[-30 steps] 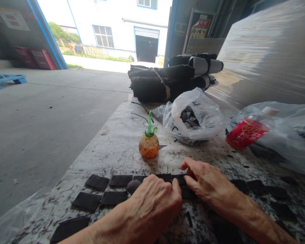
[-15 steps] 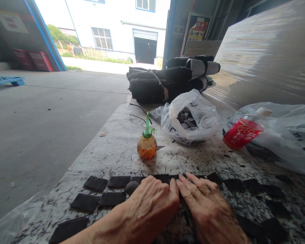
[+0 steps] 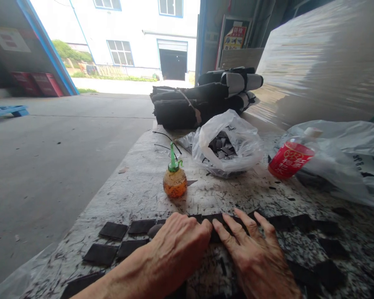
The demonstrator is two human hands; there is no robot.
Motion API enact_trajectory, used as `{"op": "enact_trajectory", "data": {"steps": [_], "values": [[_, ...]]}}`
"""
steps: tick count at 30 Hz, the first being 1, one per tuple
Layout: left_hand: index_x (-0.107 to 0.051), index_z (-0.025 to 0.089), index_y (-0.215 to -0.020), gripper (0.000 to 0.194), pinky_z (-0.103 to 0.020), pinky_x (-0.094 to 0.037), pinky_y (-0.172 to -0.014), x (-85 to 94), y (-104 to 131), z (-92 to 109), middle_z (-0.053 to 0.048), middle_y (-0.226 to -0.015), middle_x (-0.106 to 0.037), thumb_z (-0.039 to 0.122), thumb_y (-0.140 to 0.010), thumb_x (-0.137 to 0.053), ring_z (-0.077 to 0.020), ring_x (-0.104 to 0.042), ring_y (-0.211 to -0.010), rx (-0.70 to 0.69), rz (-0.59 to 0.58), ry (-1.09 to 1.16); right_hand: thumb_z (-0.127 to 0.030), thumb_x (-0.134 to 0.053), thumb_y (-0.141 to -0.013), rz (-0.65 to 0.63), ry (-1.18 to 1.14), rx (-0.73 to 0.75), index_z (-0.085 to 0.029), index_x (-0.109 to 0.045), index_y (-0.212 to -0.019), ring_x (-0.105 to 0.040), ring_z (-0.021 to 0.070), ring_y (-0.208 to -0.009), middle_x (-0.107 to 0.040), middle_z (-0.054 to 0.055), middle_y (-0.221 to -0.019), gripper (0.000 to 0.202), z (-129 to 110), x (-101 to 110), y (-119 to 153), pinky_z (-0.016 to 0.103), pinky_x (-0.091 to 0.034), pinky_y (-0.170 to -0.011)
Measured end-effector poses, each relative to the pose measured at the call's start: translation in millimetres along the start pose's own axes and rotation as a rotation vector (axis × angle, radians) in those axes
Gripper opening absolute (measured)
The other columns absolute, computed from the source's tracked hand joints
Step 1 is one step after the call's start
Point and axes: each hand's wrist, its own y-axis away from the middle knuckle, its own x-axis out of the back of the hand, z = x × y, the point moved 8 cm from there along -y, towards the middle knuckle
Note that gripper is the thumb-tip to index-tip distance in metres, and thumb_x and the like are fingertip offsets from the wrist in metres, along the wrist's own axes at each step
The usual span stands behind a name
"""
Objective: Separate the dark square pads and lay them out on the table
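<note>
Rows of flat black pieces [image 3: 113,230] lie on a pale table [image 3: 134,182] marked with black scraps. My left hand [image 3: 182,243] is closed, pressed down at the middle of the back row; a dark rounded thing shows at its left side, and what its fingers grip is hidden. Beside it, my right hand [image 3: 249,245] rests with spread fingers on black pieces, its index fingertip close to the left hand's knuckles. Beyond the hands stands a round bottle [image 3: 175,182] with orange liquid and a green spout.
An open plastic bag [image 3: 243,153] of dark scraps sits behind the bottle. Right of it are a red-labelled bottle [image 3: 289,160] and another clear bag [image 3: 345,166]. Black rolls [image 3: 190,104] are stacked at the back, beside a wrapped pallet load [image 3: 324,62].
My right hand's fingers have spread apart, where they were closer together. My left hand stays pressed down. The whole view has shifted slightly, moving the table things left in the picture.
</note>
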Motion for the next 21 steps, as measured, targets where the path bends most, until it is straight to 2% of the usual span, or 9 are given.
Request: {"op": "enact_trajectory", "data": {"steps": [4, 9, 12, 15, 18, 21], "values": [[-0.047, 0.025, -0.091, 0.027, -0.032, -0.032, -0.052, 3.3, -1.1, 4.3, 0.0, -0.067, -0.057, 0.009, -0.074, -0.034, -0.0214, -0.055, -0.062, 0.013, 0.01, -0.027, -0.029, -0.043, -0.087, 0.013, -0.014, 0.026, -0.022, -0.059, -0.112, -0.048, 0.0263, -0.11, -0.065, 0.004, -0.11, 0.03, -0.4, -5.8, 2.2, 0.047, -0.024, -0.093], [-0.055, 0.024, -0.084, 0.026, -0.03, -0.031, -0.047, 18.8, -1.5, 4.3, -0.003, -0.061, -0.062, 0.01, -0.07, -0.039, -0.0225, -0.06, -0.057, 0.114, -0.017, -0.01, -0.027, -0.053, -0.081, 0.056, -0.111, -0.007, -0.022, -0.062, -0.107, -0.051, 0.0249, -0.105, -0.067, 0.0, -0.105, 0.028, 9.2, -7.2, -0.7, 0.044, -0.023, -0.093], [-0.059, 0.027, -0.09, 0.027, -0.027, -0.039, -0.055, 31.3, -5.7, 0.9, -0.003, -0.071, -0.067, 0.016, -0.072, -0.042, -0.0218, -0.064, -0.068, 0.141, -0.004, 0.036, -0.02, -0.058, -0.075, 0.006, -0.157, -0.062, -0.021, -0.063, -0.105, -0.051, 0.0236, -0.104, -0.067, 0.0, -0.104, 0.03, 14.8, -8.0, -2.9, 0.042, -0.024, -0.092], [-0.058, 0.027, -0.095, 0.028, -0.026, -0.043, -0.065, 39.7, -10.3, -0.8, -0.002, -0.081, -0.068, 0.017, -0.077, -0.038, -0.019, -0.063, -0.077, 0.17, 0.019, 0.082, -0.016, -0.057, -0.075, -0.056, -0.168, -0.096, -0.02, -0.064, -0.104, -0.051, 0.0236, -0.105, -0.066, 0.002, -0.106, 0.029, 15.1, -7.8, -5.7, 0.041, -0.026, -0.093], [-0.058, 0.027, -0.097, 0.03, -0.028, -0.042, -0.06, 40.6, -12.1, 4.9, -0.004, -0.074, -0.067, 0.016, -0.078, -0.037, -0.0218, -0.063, -0.071, 0.195, 0.018, 0.072, -0.013, -0.055, -0.076, -0.107, -0.173, -0.113, -0.018, -0.064, -0.102, -0.049, 0.0246, -0.106, -0.063, 0.007, -0.109, 0.028, 14.2, -7.1, -9.1, 0.042, -0.029, -0.093], [-0.06, 0.029, -0.099, 0.033, -0.03, -0.041, -0.056, 37.6, -10.0, 12.5, -0.005, -0.069, -0.067, 0.017, -0.076, -0.04, -0.0254, -0.064, -0.067, 0.209, -0.008, 0.059, -0.012, -0.052, -0.078, -0.131, -0.203, -0.115, -0.019, -0.065, -0.1, -0.047, 0.0241, -0.109, -0.062, 0.007, -0.111, 0.026, 17.0, -6.0, -10.8, 0.042, -0.029, -0.095]]}}
